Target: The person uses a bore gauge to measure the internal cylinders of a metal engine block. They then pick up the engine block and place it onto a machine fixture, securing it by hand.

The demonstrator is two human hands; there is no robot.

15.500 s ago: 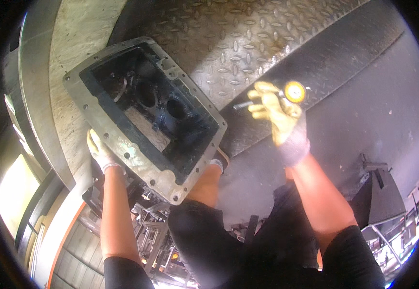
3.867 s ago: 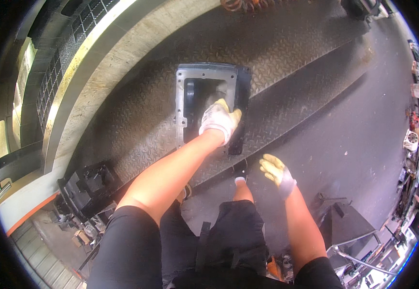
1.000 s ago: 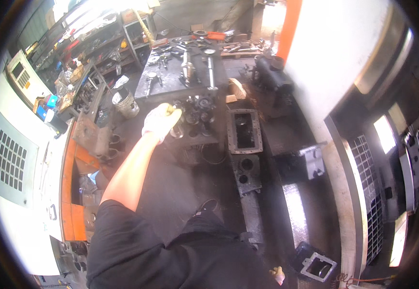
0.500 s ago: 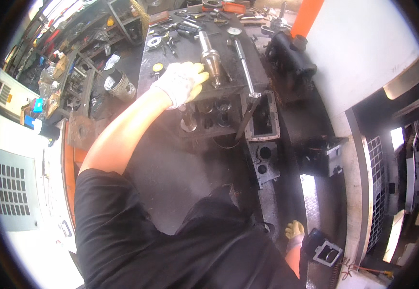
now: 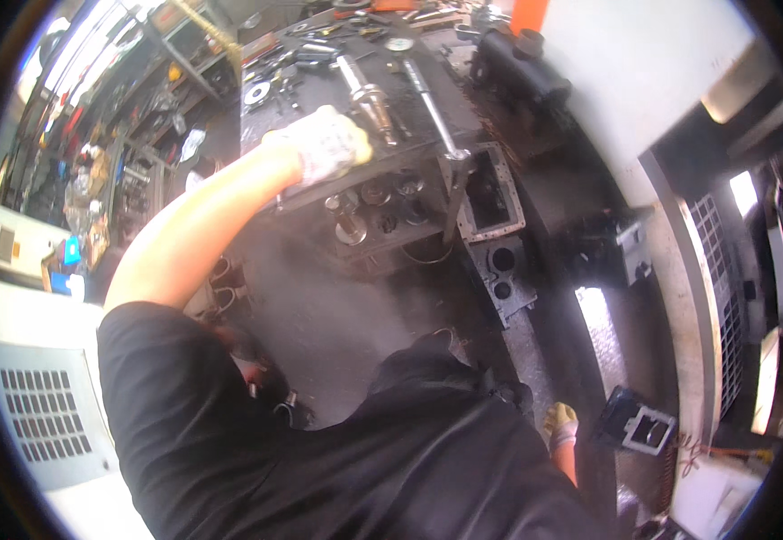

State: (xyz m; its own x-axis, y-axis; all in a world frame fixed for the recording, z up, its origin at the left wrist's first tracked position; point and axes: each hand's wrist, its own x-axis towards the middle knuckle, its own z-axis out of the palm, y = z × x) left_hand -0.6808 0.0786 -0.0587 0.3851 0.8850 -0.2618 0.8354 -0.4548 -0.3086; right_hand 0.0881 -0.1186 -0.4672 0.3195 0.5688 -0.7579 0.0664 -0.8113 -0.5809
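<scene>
Gloved left grip (image 5: pixel 330 146) has swung across the front of the tabletop (image 5: pixel 457 108), at upper centre, since half a second ago; the small yellow-faced dial gauge seen beside it then is now out of sight. Its fingers curl downward, and whether they hold anything cannot be told. Just right of them lies a stepped metal shaft (image 5: pixel 369 97), with a long silver bar (image 5: pixel 429 103) farther right. At lower right, the right grip (image 5: pixel 561 421) hangs half curled near a black housing (image 5: pixel 621 416); whether it is empty cannot be told.
</scene>
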